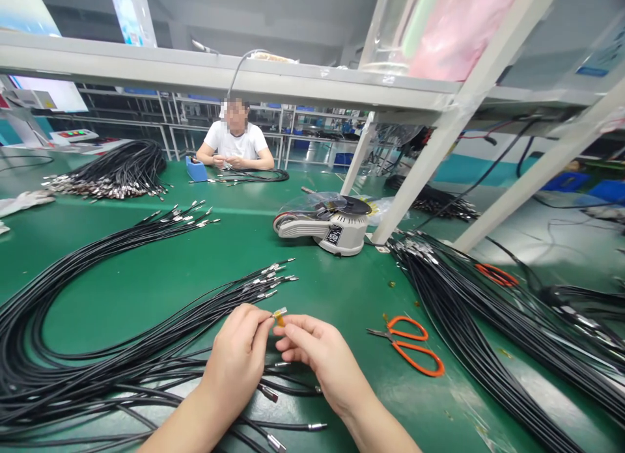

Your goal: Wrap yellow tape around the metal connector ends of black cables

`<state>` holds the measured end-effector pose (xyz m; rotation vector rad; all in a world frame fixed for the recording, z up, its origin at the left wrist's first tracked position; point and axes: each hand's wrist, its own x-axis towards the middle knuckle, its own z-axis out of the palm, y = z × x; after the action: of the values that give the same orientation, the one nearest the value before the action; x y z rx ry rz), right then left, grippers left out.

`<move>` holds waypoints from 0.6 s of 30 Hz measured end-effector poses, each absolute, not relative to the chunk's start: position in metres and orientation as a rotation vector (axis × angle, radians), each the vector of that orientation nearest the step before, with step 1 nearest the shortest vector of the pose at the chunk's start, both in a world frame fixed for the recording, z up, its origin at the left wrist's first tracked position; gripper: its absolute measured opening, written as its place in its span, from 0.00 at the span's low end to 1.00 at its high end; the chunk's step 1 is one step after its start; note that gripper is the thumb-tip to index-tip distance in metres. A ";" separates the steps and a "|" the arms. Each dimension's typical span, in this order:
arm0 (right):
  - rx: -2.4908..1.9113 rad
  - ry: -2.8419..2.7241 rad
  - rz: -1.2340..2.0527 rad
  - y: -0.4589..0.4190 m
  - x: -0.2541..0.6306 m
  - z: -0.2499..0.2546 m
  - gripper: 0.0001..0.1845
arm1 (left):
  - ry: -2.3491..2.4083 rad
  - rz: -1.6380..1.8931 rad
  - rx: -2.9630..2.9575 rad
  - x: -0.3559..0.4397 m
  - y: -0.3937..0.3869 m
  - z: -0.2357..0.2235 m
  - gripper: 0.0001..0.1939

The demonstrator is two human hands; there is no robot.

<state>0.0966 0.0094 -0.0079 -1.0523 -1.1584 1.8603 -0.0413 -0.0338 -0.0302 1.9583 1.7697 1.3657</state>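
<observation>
My left hand (pixel 240 349) pinches a cable near its end, and the metal connector (pixel 282 312) sticks out past the fingertips. A small piece of amber tape (pixel 280 319) sits around or against that connector. At the tape's free edge is my right hand (pixel 317 349), thumb and index finger closed on it. Under and beside my left hand lie black cables (pixel 195 310) with silver connector ends. Orange-handled scissors (pixel 410 342) rest on the green table to the right of my right hand, blades pointing left.
A grey tape dispenser (pixel 336 228) stands ahead, beside a white frame post (pixel 420 147). Cable bundles (pixel 454 297) spread along the right; another heap (pixel 122 166) lies at the back left. Across the table (pixel 234 238) a person (pixel 237 144) sits handling cables near a blue holder (pixel 196 170).
</observation>
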 end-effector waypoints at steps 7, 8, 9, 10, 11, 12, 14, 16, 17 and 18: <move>-1.053 -1.163 1.761 0.006 0.095 -0.009 0.20 | 1.819 1.386 2.060 -0.040 -0.033 -0.033 0.06; -1.070 -1.192 1.724 0.005 0.093 -0.009 0.20 | 1.821 1.391 2.059 -0.039 -0.033 -0.033 0.06; -1.090 -1.221 1.689 0.005 0.091 -0.009 0.20 | 1.820 1.393 2.060 -0.039 -0.034 -0.033 0.06; -1.108 -1.252 1.659 0.005 0.089 -0.010 0.19 | 1.819 1.394 2.062 -0.039 -0.034 -0.033 0.06; -1.121 -1.280 1.633 0.005 0.087 -0.010 0.18 | 1.817 1.393 2.064 -0.039 -0.034 -0.033 0.06; -1.130 -1.304 1.614 0.004 0.086 -0.010 0.17 | 1.817 1.392 2.067 -0.038 -0.034 -0.033 0.06; -1.136 -1.325 1.591 0.004 0.084 -0.011 0.15 | 1.818 1.390 2.068 -0.038 -0.034 -0.032 0.06; -1.136 -1.325 1.580 0.003 0.084 -0.012 0.13 | 1.822 1.387 2.054 -0.038 -0.034 -0.031 0.06; -1.137 -1.322 1.576 0.003 0.084 -0.012 0.12 | 1.822 1.381 2.043 -0.038 -0.035 -0.031 0.06; -1.138 -1.321 1.571 0.002 0.085 -0.013 0.11 | 1.822 1.374 2.025 -0.038 -0.035 -0.030 0.06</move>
<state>0.0848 0.0020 -0.0126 -1.1384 -1.3208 1.5714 -0.0376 -0.0347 -0.0298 2.0251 1.8220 1.3739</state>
